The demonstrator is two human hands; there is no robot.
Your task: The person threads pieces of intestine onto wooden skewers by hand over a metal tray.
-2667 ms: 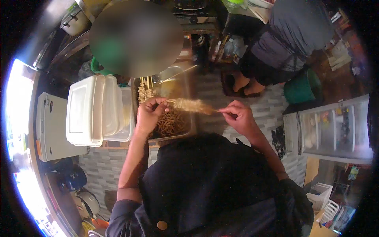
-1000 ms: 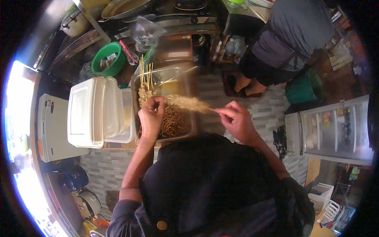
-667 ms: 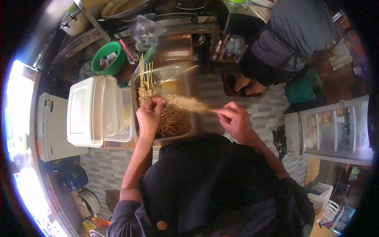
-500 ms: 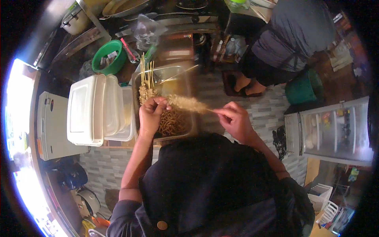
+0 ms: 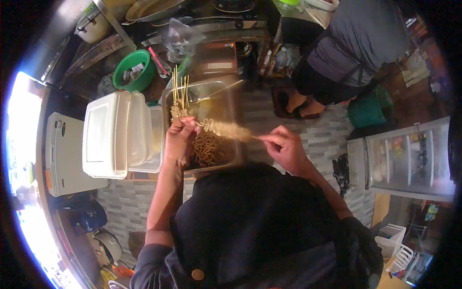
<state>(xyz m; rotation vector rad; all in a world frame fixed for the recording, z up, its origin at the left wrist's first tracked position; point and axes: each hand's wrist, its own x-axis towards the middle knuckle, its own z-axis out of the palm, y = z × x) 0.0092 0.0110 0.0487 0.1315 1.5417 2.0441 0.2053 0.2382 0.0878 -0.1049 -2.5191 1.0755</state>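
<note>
My right hand (image 5: 287, 150) pinches the bare end of a thin skewer (image 5: 257, 137). A long, pale brown food strand (image 5: 224, 128) is threaded on it in tight folds, blurred toward the right. At the strand's left end, my left hand (image 5: 177, 140) has thumb and fingers closed on it; the exact grip is partly hidden. Below lies a metal tray (image 5: 237, 156) holding a heap of loose brown strands (image 5: 209, 150). Several loaded skewers (image 5: 180, 110) lean together in its far left corner, sticks pointing away from me. Another bare stick (image 5: 226, 88) slants across the tray's far right side.
Stacked white plastic containers (image 5: 107, 137) stand left of the tray. Beyond them are a green basin (image 5: 134, 72) and a clear plastic bag (image 5: 180, 41). Another person (image 5: 351, 53) stands at the back right, near a green bin (image 5: 369, 108). A glass-fronted cabinet (image 5: 409, 159) is at right.
My left hand has shifted slightly left, exposing more of the folded strand beside its fingers. My right hand stays on the skewer, almost unmoved.
</note>
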